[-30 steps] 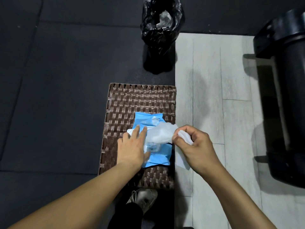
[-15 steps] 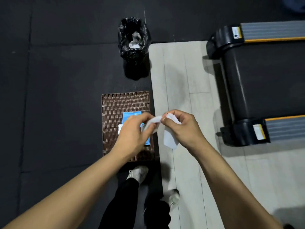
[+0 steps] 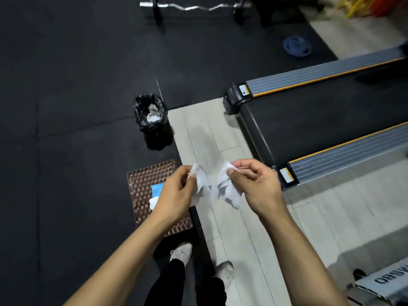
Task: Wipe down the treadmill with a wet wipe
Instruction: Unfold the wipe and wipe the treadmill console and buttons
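Note:
A white wet wipe [image 3: 213, 187] hangs crumpled between my hands at chest height. My left hand [image 3: 175, 194] pinches its left end between thumb and fingers, and my right hand [image 3: 254, 186] pinches its right end. The treadmill [image 3: 326, 115] lies on the floor at the right, with a black belt and grey side rails edged in orange. The blue wipe pack [image 3: 157, 191] rests on a brown woven stool [image 3: 145, 184], mostly hidden behind my left hand.
A small bin lined with a black bag [image 3: 151, 117] stands beyond the stool and holds white scraps. A barbell [image 3: 194, 6] and a blue weight plate [image 3: 297, 46] lie farther back. My feet [image 3: 182, 252] stand on the floor below the stool.
The wipe has come off the pack and my hands have pulled apart, spreading it between them. The view has risen and swung right, bringing the treadmill and barbell in.

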`<act>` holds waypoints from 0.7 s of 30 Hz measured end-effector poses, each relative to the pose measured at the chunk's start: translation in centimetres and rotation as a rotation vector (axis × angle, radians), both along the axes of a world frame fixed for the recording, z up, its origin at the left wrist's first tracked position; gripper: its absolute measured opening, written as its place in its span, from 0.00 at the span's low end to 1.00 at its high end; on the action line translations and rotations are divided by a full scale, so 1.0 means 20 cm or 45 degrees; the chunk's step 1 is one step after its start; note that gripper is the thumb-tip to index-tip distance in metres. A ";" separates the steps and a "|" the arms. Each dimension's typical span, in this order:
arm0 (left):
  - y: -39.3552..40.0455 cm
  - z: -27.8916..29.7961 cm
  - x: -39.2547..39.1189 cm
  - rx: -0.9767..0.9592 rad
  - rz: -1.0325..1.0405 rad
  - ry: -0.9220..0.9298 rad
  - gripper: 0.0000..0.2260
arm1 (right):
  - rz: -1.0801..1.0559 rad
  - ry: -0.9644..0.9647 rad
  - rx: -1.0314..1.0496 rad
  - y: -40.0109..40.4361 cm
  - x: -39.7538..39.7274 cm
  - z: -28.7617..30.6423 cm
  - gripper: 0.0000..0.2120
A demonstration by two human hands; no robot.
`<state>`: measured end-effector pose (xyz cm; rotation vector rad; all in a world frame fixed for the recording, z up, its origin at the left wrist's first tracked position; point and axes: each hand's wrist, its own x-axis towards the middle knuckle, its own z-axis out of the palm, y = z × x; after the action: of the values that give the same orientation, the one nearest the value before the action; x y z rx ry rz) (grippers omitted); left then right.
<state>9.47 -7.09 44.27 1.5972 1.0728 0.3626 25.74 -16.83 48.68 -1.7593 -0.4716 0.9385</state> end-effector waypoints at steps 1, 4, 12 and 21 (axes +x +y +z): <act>-0.02 0.06 0.02 0.001 0.016 -0.008 0.07 | -0.010 -0.051 0.017 -0.04 0.01 0.07 0.02; -0.09 0.24 0.09 -0.046 0.056 -0.073 0.05 | -0.015 -0.263 0.073 -0.16 0.02 0.27 0.06; -0.21 0.64 0.30 0.033 -0.160 -0.137 0.19 | -0.159 -0.666 0.083 -0.45 0.13 0.68 0.18; -0.37 0.96 0.48 -0.199 -0.536 -0.042 0.18 | -0.091 -0.651 -0.032 -0.81 0.23 0.96 0.06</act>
<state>19.05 -14.48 63.38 1.6201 0.6967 0.0212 30.25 -33.00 67.83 -2.0248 -0.7165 0.4365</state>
